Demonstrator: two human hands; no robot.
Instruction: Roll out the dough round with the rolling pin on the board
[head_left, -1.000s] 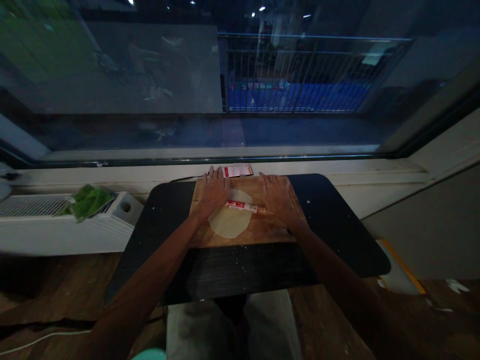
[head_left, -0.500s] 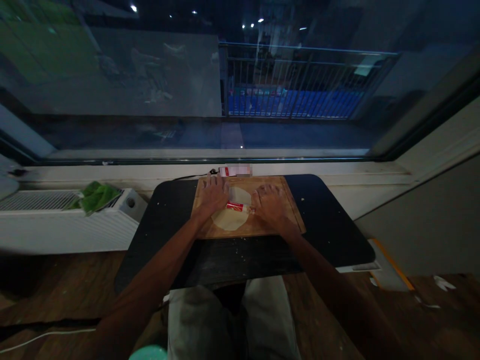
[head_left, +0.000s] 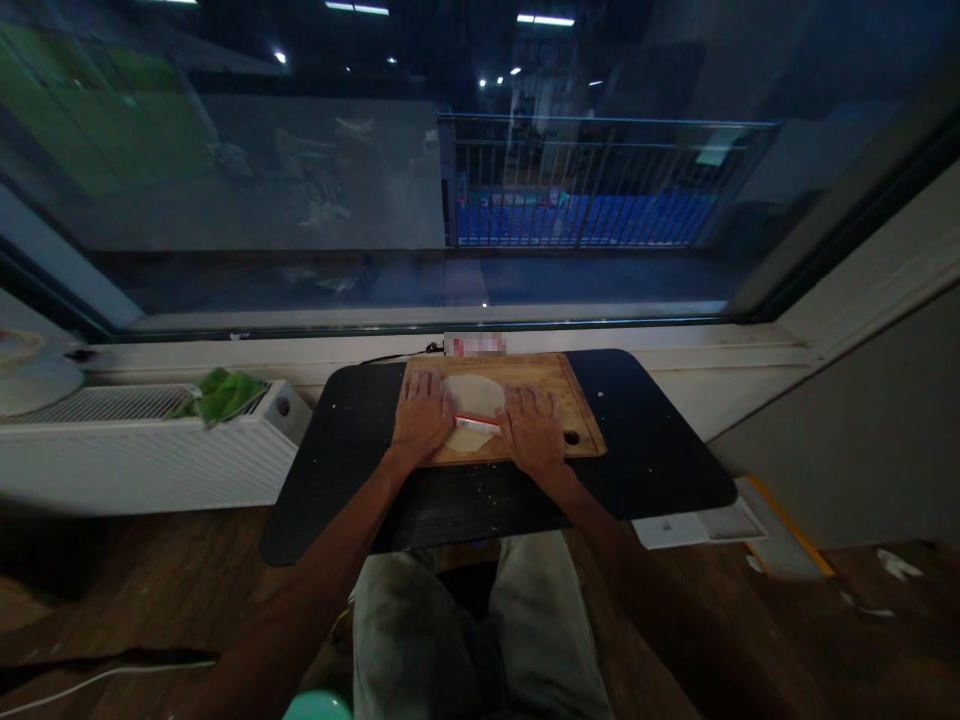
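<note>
On a wooden cutting board point(head_left: 577, 400) lies a thin, pale round sheet of dough point(head_left: 474, 392). A slim rolling stick with a red and white wrap point(head_left: 478, 425) crosses the nearer part of the sheet. Its ends run under my two hands. My left hand point(head_left: 424, 410) rests palm down on the left end, fingers stretched forward onto the board and the dough's edge. Over the right end lies my right hand point(head_left: 533, 420), also flat with its fingers extended. The palms hide both ends of the stick.
The board sits on a small black table point(head_left: 645, 440) with white crumbs. Behind it, a partly blurred box point(head_left: 475, 345) and a cable are by the windowsill. A green cloth point(head_left: 223, 395) lies on the radiator point(head_left: 150, 450) at left. A turquoise container point(head_left: 318, 706) stands below.
Both hands have drawn back toward me, and the stick has rolled nearer along the dough, turning its white side up. The view has tilted slightly.
</note>
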